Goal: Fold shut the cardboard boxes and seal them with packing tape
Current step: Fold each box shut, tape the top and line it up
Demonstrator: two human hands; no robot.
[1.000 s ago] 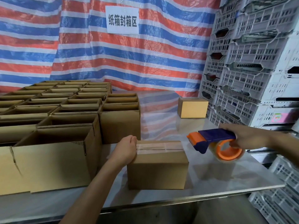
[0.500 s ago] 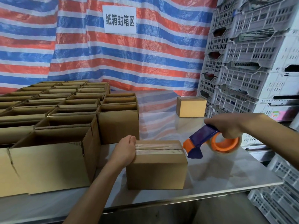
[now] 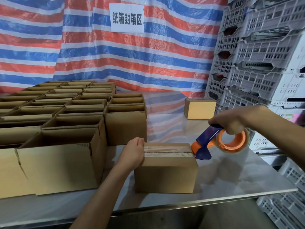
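Striped red, white and blue tarp (image 3: 148,63) at the back. Near the front edge of the steel surface (image 3: 239,176), a closed cardboard box (image 3: 165,176) with clear tape along its top seam. Left hand (image 3: 133,152) curled over the box's left top edge, gripping it. Right hand (image 3: 231,119) wrapped round the handle of a blue tape dispenser (image 3: 208,139), orange nose touching the box's right top edge. Open boxes (image 3: 66,113) in rows to the left.
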